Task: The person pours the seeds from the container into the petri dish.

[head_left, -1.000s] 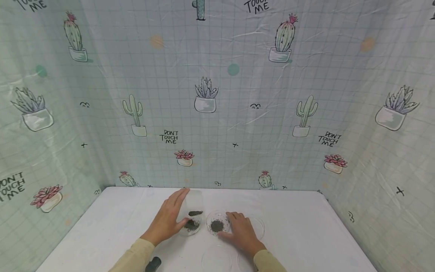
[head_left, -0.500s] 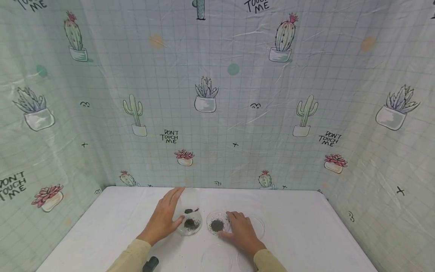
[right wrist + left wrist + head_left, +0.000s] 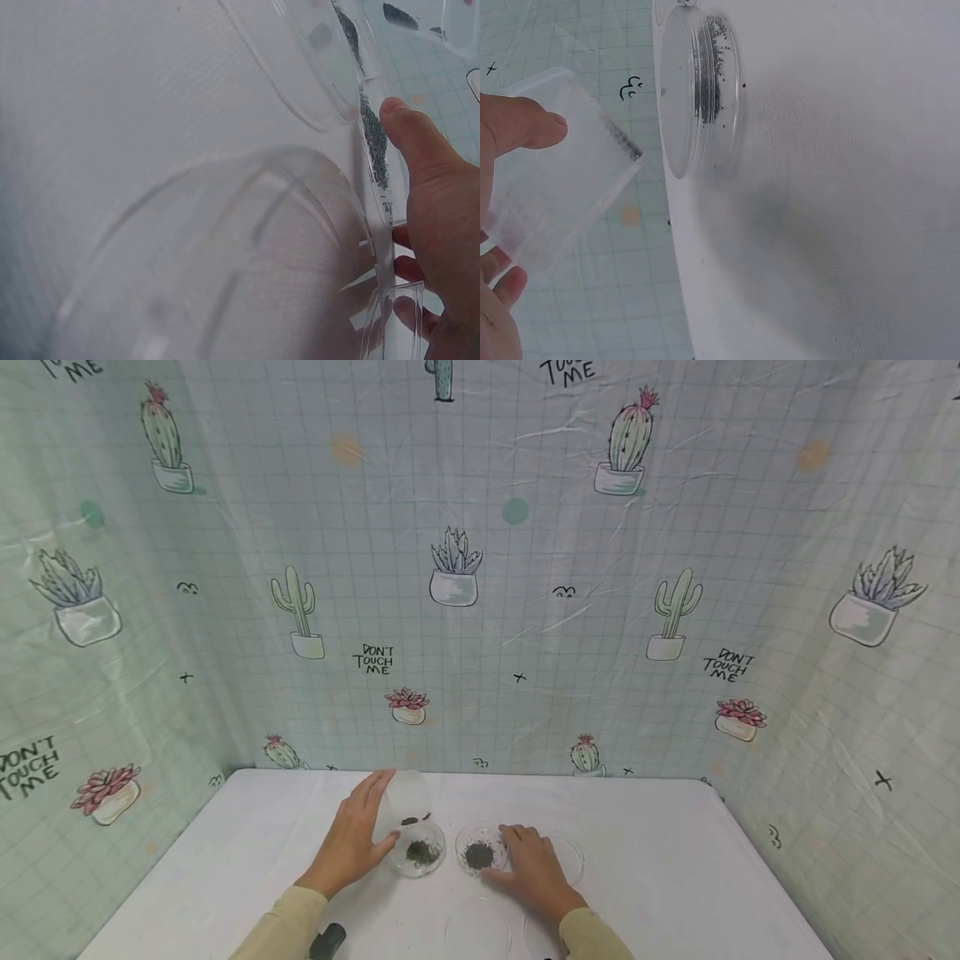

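My left hand (image 3: 348, 843) grips a translucent plastic container (image 3: 408, 793), its thumb on one face and fingers on the other. The container tilts, and dark granules (image 3: 621, 139) gather along one edge. Just in front of it lies a clear petri dish (image 3: 415, 876) with a pile of dark granules (image 3: 422, 852). My right hand (image 3: 536, 870) holds the rim of a second petri dish (image 3: 460, 852), thumb at the near side and fingertips at the far side. This dish also holds dark granules (image 3: 375, 142).
A clear empty dish (image 3: 582, 864) lies behind my right hand. Two more clear round pieces (image 3: 480, 902) are nearer me, one partly under the right forearm. A dark cylindrical object (image 3: 327, 941) rests by the left sleeve. A patterned curtain (image 3: 480, 693) closes off the table's far edge.
The left hand and its container have moved left, off the left dish, whose granules show more fully. Fewer granules show in the container. The right hand stays on its dish.
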Available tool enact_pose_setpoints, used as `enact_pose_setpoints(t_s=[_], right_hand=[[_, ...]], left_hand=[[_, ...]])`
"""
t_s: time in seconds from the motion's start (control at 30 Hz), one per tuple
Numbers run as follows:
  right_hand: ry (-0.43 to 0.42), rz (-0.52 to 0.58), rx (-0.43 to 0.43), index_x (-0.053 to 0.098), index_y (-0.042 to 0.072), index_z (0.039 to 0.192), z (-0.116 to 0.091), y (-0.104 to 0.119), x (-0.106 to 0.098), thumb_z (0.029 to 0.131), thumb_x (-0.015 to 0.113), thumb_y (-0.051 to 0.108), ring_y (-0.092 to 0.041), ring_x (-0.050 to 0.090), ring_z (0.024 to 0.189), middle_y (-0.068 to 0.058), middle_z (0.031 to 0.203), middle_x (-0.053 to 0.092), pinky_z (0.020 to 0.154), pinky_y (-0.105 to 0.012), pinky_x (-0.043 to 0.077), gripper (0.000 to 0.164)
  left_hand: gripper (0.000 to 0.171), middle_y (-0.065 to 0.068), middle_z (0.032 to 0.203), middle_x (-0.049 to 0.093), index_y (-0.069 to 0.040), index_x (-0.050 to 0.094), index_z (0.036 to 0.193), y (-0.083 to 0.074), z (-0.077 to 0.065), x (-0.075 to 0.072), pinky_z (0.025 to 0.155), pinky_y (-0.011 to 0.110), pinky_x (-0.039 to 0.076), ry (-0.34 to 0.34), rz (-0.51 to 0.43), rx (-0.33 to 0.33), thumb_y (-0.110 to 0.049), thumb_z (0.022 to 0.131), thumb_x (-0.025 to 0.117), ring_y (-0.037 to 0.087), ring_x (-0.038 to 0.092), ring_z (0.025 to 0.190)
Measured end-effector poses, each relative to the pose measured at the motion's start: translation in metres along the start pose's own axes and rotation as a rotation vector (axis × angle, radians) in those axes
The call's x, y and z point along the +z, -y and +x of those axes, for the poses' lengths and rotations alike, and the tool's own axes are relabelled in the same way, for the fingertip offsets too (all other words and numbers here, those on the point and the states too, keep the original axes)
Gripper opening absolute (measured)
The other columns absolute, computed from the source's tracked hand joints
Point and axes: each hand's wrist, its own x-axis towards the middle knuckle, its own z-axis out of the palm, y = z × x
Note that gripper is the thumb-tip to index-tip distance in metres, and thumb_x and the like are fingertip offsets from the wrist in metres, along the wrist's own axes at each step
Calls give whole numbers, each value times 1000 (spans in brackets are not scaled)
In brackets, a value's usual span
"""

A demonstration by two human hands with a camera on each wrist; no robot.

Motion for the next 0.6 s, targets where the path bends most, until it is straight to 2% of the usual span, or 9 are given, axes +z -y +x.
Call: enact_pose_setpoints(t_s=[0.43, 0.6], right_hand=[[7, -9, -3, 50, 12, 128, 1, 0, -1, 71, 58, 67, -23, 51, 113, -3, 121, 56, 91, -45, 42, 80], [5, -6, -4, 51, 12, 128, 1, 0, -1, 71, 60, 66, -23, 51, 112, -3, 121, 56, 90, -44, 43, 79]], left_hand=[[99, 11, 140, 36, -13, 26, 144, 8, -6, 0, 93, 50, 42, -29, 4, -67, -22, 62, 80, 27, 39, 125], [99, 11, 138, 37, -14, 26, 143, 10, -8, 0, 90, 49, 44, -24, 27, -120, -21, 61, 81, 28, 43, 121]])
